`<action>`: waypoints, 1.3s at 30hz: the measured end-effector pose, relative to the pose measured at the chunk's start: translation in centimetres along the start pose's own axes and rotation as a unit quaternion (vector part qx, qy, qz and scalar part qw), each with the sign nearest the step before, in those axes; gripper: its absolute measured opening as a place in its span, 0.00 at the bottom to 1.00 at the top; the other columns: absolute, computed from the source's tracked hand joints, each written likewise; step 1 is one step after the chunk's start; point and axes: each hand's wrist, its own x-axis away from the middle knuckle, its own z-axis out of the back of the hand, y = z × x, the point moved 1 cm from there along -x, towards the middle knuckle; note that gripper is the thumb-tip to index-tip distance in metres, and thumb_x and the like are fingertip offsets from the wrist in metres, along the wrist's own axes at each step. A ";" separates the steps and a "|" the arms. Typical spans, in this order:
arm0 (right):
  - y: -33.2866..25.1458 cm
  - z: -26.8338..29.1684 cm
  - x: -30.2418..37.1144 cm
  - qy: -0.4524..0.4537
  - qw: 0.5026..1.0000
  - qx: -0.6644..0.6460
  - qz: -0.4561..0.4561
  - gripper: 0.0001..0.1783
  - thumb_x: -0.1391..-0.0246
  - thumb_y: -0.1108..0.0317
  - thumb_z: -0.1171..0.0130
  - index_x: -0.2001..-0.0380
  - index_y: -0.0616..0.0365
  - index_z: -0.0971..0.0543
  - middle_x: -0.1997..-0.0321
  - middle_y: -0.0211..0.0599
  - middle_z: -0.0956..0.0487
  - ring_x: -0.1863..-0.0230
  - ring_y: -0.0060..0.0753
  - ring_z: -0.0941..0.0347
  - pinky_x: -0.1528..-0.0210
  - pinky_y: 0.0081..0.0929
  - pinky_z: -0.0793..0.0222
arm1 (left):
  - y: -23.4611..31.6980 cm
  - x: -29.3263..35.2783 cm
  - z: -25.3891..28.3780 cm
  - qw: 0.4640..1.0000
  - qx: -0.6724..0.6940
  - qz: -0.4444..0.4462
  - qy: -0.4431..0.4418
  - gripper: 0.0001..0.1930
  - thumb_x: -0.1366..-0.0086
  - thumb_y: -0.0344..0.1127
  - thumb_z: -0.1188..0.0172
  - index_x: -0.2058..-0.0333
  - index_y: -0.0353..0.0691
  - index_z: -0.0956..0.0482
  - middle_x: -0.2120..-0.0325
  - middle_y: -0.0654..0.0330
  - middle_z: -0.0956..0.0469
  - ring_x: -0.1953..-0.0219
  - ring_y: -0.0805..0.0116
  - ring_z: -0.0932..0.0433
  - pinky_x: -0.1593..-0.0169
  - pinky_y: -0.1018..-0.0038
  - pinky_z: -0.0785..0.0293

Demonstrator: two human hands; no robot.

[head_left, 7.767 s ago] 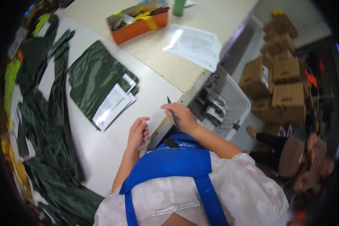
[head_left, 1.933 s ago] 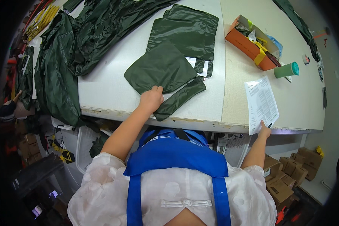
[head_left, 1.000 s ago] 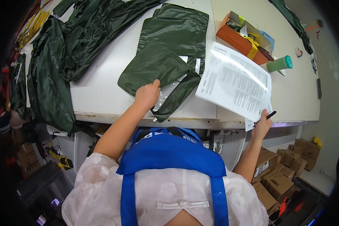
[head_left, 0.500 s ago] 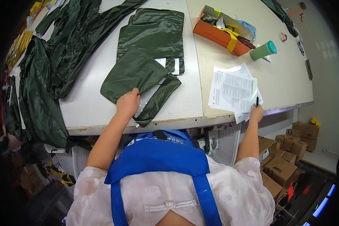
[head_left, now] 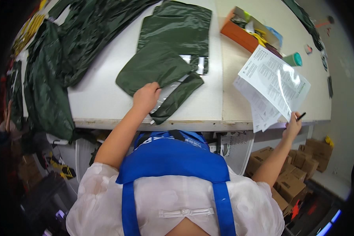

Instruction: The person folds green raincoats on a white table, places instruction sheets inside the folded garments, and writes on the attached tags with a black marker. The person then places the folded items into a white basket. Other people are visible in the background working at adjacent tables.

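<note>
Head view: At center, the left hand (head_left: 146,96) pinches the edge of a green garment (head_left: 155,65), seemingly part folded; a second folded garment (head_left: 177,29), upper center, looks finished. At right, the right hand's (head_left: 293,128) fingers close on a printed sheet (head_left: 277,78) and pen (head_left: 301,116), apart from both. An orange box (head_left: 236,33), upper right, holds yellow and dark items.
</note>
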 end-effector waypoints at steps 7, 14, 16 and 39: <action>-2.5 -7.8 11.2 -0.321 0.943 0.080 -0.036 0.05 0.51 0.71 0.42 0.71 0.61 0.25 0.76 0.23 0.30 0.74 0.15 0.37 0.72 0.18 0.41 | 0.6 -0.7 0.4 0.994 0.089 0.060 0.000 0.08 0.42 0.34 0.43 0.69 0.39 0.31 0.82 0.52 0.24 0.76 0.48 0.24 0.71 0.59 0.29; -0.7 -10.0 14.6 -0.259 0.953 0.003 -0.154 0.06 0.46 0.68 0.46 0.65 0.57 0.26 0.76 0.24 0.28 0.80 0.13 0.37 0.83 0.15 0.47 | 1.4 -1.5 1.3 0.995 0.080 0.059 -0.022 0.08 0.42 0.35 0.44 0.69 0.39 0.32 0.80 0.51 0.24 0.74 0.49 0.24 0.71 0.58 0.30; 1.0 -11.2 16.9 -0.233 0.967 -0.013 -0.105 0.07 0.45 0.67 0.47 0.64 0.56 0.27 0.76 0.25 0.28 0.81 0.14 0.37 0.83 0.15 0.48 | 1.8 -1.5 1.1 0.996 0.068 0.045 -0.036 0.07 0.42 0.35 0.44 0.69 0.40 0.32 0.80 0.51 0.24 0.73 0.49 0.24 0.70 0.57 0.30; 3.2 -22.7 28.6 -0.467 0.875 -0.043 -0.122 0.11 0.46 0.67 0.44 0.64 0.59 0.32 0.82 0.25 0.34 0.87 0.15 0.43 0.86 0.17 0.49 | 2.1 0.3 -1.5 0.993 -0.013 -0.093 -0.078 0.04 0.41 0.35 0.49 0.69 0.44 0.30 0.74 0.54 0.25 0.71 0.51 0.23 0.69 0.58 0.27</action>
